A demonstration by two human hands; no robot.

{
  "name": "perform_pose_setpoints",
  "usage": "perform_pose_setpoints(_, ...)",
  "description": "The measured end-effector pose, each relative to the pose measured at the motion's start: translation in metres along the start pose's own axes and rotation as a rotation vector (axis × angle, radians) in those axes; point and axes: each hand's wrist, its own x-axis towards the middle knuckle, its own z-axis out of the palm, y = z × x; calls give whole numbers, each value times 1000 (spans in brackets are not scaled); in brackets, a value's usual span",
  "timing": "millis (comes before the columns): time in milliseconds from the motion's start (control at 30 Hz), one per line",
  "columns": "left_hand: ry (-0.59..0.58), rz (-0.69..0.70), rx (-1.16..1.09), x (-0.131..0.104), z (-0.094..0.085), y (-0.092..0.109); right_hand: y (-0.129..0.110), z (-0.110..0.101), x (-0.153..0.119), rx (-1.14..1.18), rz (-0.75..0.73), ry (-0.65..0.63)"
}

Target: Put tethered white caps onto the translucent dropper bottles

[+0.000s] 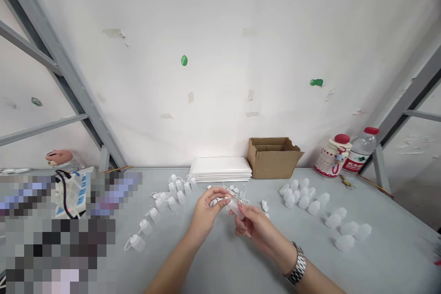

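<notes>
A small translucent white bottle (236, 208) is held tilted in front of me, with the fingers of my right hand (253, 223) wrapped round its body. My left hand (208, 211) pinches at its upper end, on what looks like a small white cap partly hidden by the fingertips. Just behind both hands lies a loose pile of white caps with thin cords (244, 195). To the left stand several capped white bottles with loops (155, 215). Several translucent bottles (314, 206), seemingly uncapped, are spread out on the right.
On the grey table (220, 262), a stack of flat white boxes or sheets (220, 170) and an open cardboard box (275, 165) stand against the wall. A red-lidded container (332, 158), a water bottle (360, 151) and keys (347, 183) are back right. A power strip (70, 193) lies left.
</notes>
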Motion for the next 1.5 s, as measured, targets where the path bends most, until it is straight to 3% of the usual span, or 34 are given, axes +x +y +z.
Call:
perform_pose_setpoints(100, -31, -23, 10, 0, 0, -1, 1, 0, -1, 33, 22, -33)
perform_pose_setpoints(333, -152, -79, 154, 3, 0, -7, 3, 2, 3, -276, -166, 214)
perform_pose_setpoints(567, 21, -78, 232, 1, 0, 2, 5, -4, 5, -432, -244, 290)
perform_pose_setpoints(833, 26, 42, 347, -5, 3, -1, 12, -4, 4, -600, -320, 467)
perform_pose_setpoints(933, 40, -55, 203, -3, 2, -1, 8, -4, 1, -653, -349, 492)
perform_pose_setpoints(1067, 71, -220, -234, 1, -3, 2, -1, -1, -4, -730, -410, 507)
perform_pose_setpoints(1167, 116, -296, -429, 3, -7, 6, -1, 2, -9, -816, -452, 506)
perform_pose_setpoints(1367, 171, -345, -485, 3, -6, 5, 12, 1, -12, -1060, -565, 431)
perform_pose_setpoints(1500, 135, -363, -464, 0, -4, 3, 15, -1, -12, -1167, -559, 421)
